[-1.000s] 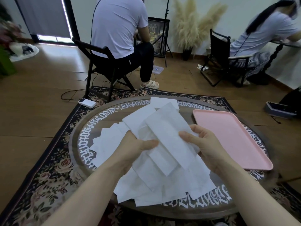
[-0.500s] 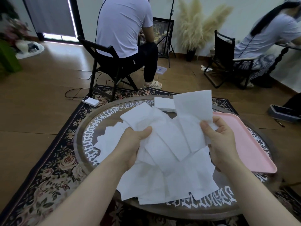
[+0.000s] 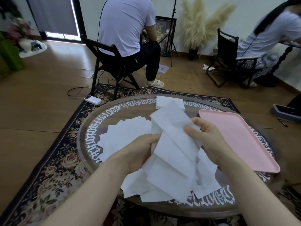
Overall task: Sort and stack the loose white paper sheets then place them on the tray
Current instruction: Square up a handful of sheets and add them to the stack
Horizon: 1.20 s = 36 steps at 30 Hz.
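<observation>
scanning from the left, i see loose white sheets fanned flat on the round counter, just beside my left hand. that hand grips the lower edge of a raised bundle of sheets, fingers curled round it. the bundle's long axis runs from near me up and away, leaning slightly left. my right hand pinches the bundle's upper right edge between thumb and fingers. more sheets lie under both hands, spilling toward the counter's near rim. a small squared stack sits at the far side. the pink tray lies to the right, bare, just beside my right hand, so i judge that hand the nearer one for the placing.
</observation>
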Motion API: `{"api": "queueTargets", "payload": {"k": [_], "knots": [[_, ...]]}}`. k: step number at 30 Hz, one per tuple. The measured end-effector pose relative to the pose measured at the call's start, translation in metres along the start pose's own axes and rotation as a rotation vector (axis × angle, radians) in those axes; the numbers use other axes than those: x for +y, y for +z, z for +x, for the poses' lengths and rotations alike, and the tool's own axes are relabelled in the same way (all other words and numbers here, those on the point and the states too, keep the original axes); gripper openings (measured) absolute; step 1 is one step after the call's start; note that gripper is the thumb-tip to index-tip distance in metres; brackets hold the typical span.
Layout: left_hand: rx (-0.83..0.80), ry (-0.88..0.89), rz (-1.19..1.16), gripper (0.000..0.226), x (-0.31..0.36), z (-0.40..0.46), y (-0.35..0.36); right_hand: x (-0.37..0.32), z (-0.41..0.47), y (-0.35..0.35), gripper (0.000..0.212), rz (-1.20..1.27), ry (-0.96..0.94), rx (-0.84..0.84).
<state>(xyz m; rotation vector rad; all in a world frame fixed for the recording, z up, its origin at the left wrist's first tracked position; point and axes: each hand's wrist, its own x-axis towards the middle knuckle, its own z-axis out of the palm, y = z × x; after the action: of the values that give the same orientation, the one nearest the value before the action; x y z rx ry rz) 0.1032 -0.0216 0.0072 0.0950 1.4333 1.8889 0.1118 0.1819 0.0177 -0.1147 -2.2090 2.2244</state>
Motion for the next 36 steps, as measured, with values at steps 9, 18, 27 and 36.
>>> {"api": "queueTargets", "payload": {"k": [9, 18, 27, 36], "knots": [[0.14, 0.295, 0.115, 0.056, -0.009, 0.0, 0.002, 0.002, -0.001, 0.008, 0.006, 0.013, -0.044, 0.217], [0.397, 0.369, -0.129, 0.032, -0.008, 0.007, 0.004, -0.023, -0.008, 0.005, 0.035, 0.445, -0.092, 0.363], [0.264, 0.368, -0.307, 0.044, -0.013, 0.009, 0.015, 0.004, -0.015, 0.023, 0.054, 0.148, 0.071, 0.036], [0.243, 0.341, -0.216, 0.026, -0.016, 0.009, 0.02, -0.004, -0.012, 0.016, 0.052, 0.164, -0.075, 0.174]]}}
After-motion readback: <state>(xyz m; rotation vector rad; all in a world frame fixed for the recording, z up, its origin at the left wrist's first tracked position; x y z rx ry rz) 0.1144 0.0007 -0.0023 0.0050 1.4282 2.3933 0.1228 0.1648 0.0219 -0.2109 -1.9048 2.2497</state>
